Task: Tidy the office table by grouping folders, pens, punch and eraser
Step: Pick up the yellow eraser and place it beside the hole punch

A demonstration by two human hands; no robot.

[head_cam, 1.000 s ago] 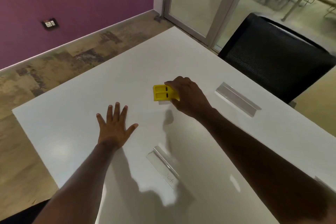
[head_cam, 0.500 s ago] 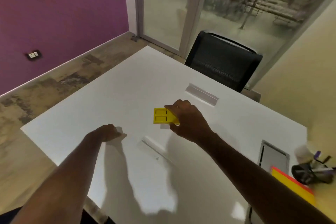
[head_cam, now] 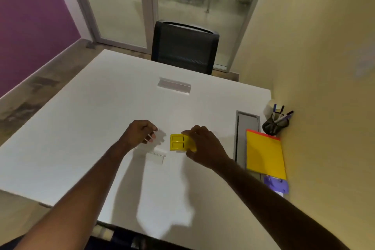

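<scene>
My right hand (head_cam: 203, 148) grips a yellow punch (head_cam: 179, 142) by its right end, just above the middle of the white table (head_cam: 81, 138). The punch's face with two rectangular slots is turned up. My left hand (head_cam: 140, 133) hovers a little to the punch's left with its fingers loosely curled. Pale streaks show at the fingertips, and I cannot tell whether it holds anything. A yellow folder (head_cam: 264, 155) lies on a red one by the right wall. Behind them, a black mesh cup (head_cam: 271, 126) holds pens (head_cam: 283, 117).
A clear plastic holder (head_cam: 156, 156) lies just in front of my left hand, and another (head_cam: 174, 85) sits at the far side. A grey cable hatch (head_cam: 247, 128) runs beside the folders. A purple item (head_cam: 277, 185) lies below them. A black chair (head_cam: 184, 46) stands behind the table.
My view swung right, bringing the folders and pen cup into sight. My left hand went from flat on the table to curled and lifted. My right hand has kept hold of the punch.
</scene>
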